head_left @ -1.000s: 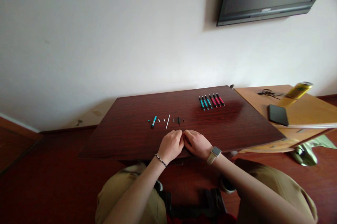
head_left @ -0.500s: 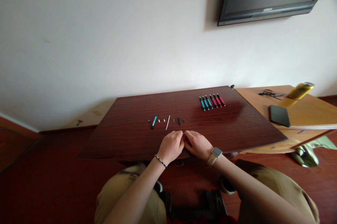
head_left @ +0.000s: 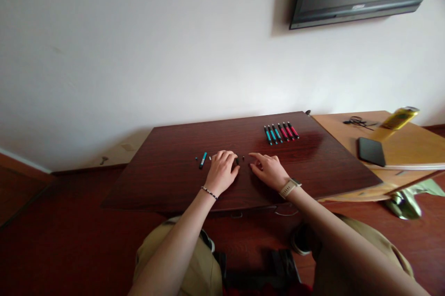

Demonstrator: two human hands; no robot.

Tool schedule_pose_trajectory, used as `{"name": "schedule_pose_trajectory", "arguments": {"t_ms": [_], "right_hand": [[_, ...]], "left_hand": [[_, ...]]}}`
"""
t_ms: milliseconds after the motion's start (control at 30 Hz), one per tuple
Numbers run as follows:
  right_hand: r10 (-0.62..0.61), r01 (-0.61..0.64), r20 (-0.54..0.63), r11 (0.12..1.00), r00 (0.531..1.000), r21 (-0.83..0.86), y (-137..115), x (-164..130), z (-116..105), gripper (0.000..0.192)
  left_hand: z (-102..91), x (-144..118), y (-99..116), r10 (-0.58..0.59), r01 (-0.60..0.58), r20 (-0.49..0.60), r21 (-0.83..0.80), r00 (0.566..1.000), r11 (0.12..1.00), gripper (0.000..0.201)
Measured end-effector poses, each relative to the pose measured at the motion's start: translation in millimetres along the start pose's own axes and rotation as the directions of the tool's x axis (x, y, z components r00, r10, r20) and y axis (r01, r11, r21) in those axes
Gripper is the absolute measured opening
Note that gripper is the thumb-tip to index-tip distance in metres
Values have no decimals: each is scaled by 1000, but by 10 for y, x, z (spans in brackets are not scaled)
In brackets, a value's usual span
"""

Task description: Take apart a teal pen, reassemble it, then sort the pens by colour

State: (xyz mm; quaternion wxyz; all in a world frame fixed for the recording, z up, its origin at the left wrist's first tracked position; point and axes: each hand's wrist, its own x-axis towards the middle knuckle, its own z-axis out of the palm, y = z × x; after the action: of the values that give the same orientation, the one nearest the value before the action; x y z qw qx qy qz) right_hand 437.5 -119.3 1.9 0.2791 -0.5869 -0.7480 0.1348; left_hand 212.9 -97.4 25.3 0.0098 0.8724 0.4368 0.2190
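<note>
My left hand point(head_left: 222, 171) reaches over the row of pen parts, thumb and index finger apart on either side of a short black pen part point(head_left: 238, 161). Whether they touch it I cannot tell. The palm and fingers hide the white refill and other small pieces of the row. My right hand point(head_left: 269, 170) is open, its index finger stretched toward a tiny dark pen piece point(head_left: 243, 157) and apart from it. Left of my left hand lie a blue-and-black pen barrel point(head_left: 203, 160), a tiny blue piece point(head_left: 196, 158) and a partly covered small white piece point(head_left: 210, 158).
Several assembled pens, blue point(head_left: 273, 134) and pink point(head_left: 288, 131), lie side by side at the back right of the dark table point(head_left: 174, 140). A lighter cabinet point(head_left: 417, 143) adjoins it, bearing a black phone-like slab point(head_left: 371, 151), a cable point(head_left: 359, 121) and a yellow can point(head_left: 400, 118).
My hands were together at the table's front edge, in front of the row. They have come apart and moved forward, the left over the parts, the right to their right side.
</note>
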Motion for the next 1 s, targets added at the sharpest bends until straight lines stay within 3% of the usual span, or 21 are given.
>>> {"name": "schedule_pose_trajectory", "arguments": {"t_ms": [133,500,733,1000], "right_hand": [[97,-103,54,988,994,116,127,155,12,56],[-46,44,55,998,997,41,121,392,256,36],[-3,3,7,999,1000,-31,26,385,310,9],[60,-50,-54,984,997,169,101,217,214,9]], "left_hand": [[86,117,-69,-36,36,2,37,999,999,26],[272,246,-94,-59,58,14,55,998,997,29],[323,238,-77,-34,31,61,49,998,998,24],[307,211,-37,-50,49,61,15,997,999,25]]}}
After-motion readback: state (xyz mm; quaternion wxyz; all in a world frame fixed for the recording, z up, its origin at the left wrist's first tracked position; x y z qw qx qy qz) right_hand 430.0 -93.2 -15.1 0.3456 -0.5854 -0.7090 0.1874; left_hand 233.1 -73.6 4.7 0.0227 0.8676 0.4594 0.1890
